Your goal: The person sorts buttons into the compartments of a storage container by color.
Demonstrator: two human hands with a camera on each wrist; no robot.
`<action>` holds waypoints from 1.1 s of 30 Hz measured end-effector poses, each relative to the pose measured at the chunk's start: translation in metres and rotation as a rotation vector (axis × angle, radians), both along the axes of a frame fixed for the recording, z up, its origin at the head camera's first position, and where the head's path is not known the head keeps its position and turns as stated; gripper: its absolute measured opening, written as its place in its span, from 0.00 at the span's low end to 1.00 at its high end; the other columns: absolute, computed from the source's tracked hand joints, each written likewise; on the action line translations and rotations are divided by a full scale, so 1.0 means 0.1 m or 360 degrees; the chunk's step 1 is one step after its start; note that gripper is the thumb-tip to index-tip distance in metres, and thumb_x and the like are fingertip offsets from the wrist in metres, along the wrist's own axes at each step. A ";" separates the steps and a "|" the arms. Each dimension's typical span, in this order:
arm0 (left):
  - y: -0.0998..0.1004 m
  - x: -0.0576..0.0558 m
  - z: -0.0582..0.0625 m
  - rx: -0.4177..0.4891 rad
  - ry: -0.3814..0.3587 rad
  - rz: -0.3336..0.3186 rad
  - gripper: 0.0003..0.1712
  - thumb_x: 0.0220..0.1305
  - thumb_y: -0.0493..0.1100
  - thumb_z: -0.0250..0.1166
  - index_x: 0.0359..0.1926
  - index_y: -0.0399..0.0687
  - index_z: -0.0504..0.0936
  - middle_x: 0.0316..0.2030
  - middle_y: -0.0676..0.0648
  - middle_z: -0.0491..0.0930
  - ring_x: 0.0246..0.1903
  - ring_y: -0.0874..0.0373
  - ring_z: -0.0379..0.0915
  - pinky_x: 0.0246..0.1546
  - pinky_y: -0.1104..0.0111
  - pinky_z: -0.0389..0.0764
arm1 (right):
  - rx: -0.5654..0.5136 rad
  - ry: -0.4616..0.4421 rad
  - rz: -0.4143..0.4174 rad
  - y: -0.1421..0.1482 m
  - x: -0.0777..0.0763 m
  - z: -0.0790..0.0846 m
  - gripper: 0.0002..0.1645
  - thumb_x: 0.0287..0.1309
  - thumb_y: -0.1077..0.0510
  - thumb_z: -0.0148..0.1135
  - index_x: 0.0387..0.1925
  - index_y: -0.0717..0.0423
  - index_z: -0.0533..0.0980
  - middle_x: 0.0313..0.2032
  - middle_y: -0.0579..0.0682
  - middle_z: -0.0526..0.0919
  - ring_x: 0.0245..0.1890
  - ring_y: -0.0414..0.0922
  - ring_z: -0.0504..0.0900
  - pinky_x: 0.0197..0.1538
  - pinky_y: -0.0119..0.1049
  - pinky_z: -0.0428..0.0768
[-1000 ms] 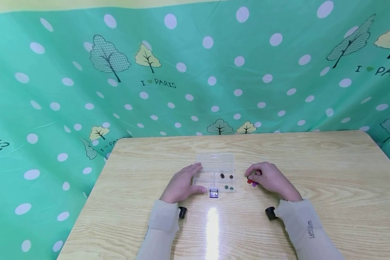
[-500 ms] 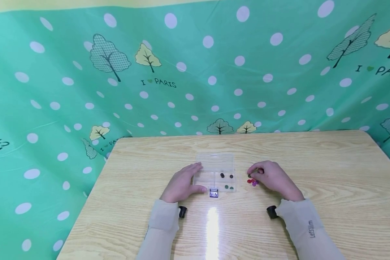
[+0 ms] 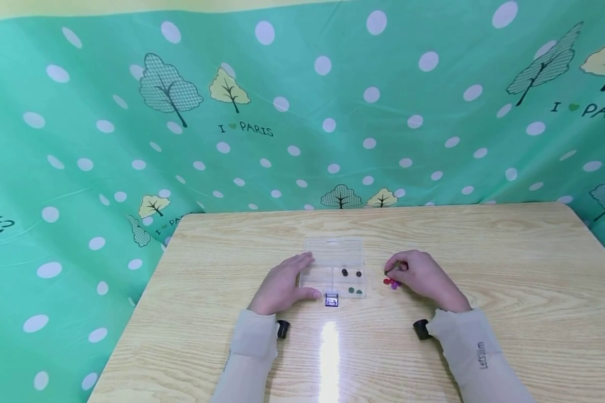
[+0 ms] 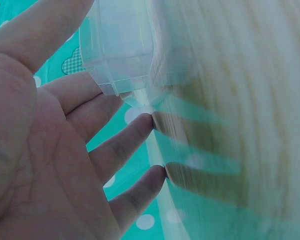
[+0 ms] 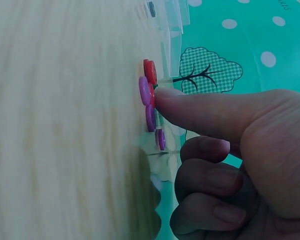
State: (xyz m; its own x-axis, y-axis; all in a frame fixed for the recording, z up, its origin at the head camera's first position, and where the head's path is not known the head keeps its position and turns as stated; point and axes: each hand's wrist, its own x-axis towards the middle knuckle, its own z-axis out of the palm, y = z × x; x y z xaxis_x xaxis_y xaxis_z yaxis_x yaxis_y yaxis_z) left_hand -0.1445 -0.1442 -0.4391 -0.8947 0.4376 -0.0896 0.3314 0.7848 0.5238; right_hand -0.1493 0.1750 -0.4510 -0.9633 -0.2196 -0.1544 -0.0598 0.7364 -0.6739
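A clear plastic compartment box lies on the table with its lid folded back. My left hand rests against its left side, fingers extended and thumb by the front edge. Dark brown buttons sit in the back right compartment, green buttons in the front right one. Right of the box, my right hand pinches a dark green button between thumb and index finger, mostly hidden by the fingertips. Beside the thumb lie red buttons and purple buttons.
A small clear piece with blue-purple edges sits at the box's front edge. The wooden table reaches back to a green dotted curtain. A bright light reflection lies on the tabletop in front.
My right hand has shifted slightly right, and its thumb and index finger have come together over the dark green button, which showed more clearly half a second ago. The left hand stays put.
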 end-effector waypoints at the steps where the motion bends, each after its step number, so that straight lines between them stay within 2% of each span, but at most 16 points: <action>1: 0.00 0.00 0.00 -0.0002 0.0000 -0.0001 0.48 0.55 0.57 0.74 0.72 0.42 0.68 0.74 0.45 0.62 0.73 0.45 0.56 0.74 0.50 0.57 | -0.0001 0.0001 -0.0001 0.00 0.00 0.00 0.03 0.63 0.61 0.66 0.37 0.53 0.84 0.21 0.47 0.71 0.24 0.44 0.67 0.27 0.34 0.65; 12: 0.00 -0.01 -0.01 -0.0009 0.0011 -0.0010 0.48 0.56 0.57 0.74 0.72 0.42 0.68 0.74 0.45 0.62 0.73 0.45 0.56 0.74 0.50 0.58 | 0.0116 -0.0018 0.0000 -0.10 0.02 0.00 0.03 0.66 0.63 0.59 0.39 0.59 0.79 0.21 0.45 0.77 0.20 0.42 0.70 0.24 0.33 0.69; 19: 0.00 0.00 0.00 -0.0004 -0.0002 0.0002 0.47 0.56 0.57 0.74 0.72 0.43 0.69 0.74 0.46 0.62 0.74 0.45 0.55 0.74 0.50 0.57 | 0.0151 -0.0037 -0.0011 -0.11 0.02 -0.01 0.03 0.65 0.63 0.59 0.39 0.59 0.78 0.20 0.45 0.77 0.20 0.42 0.70 0.26 0.35 0.69; 28: -0.01 0.00 -0.01 -0.0011 0.0004 -0.0002 0.48 0.56 0.57 0.74 0.72 0.43 0.68 0.74 0.46 0.62 0.73 0.46 0.56 0.74 0.51 0.58 | 0.0061 -0.0052 0.0000 -0.12 0.03 0.02 0.06 0.69 0.59 0.60 0.36 0.59 0.77 0.20 0.46 0.78 0.18 0.42 0.69 0.21 0.31 0.67; 33: -0.01 -0.01 -0.01 -0.0009 -0.0005 0.0002 0.48 0.56 0.57 0.74 0.72 0.43 0.68 0.74 0.46 0.62 0.74 0.46 0.55 0.74 0.51 0.57 | -0.0005 -0.0043 -0.0018 -0.13 0.02 0.02 0.05 0.67 0.60 0.62 0.40 0.58 0.79 0.19 0.47 0.75 0.18 0.43 0.69 0.21 0.32 0.66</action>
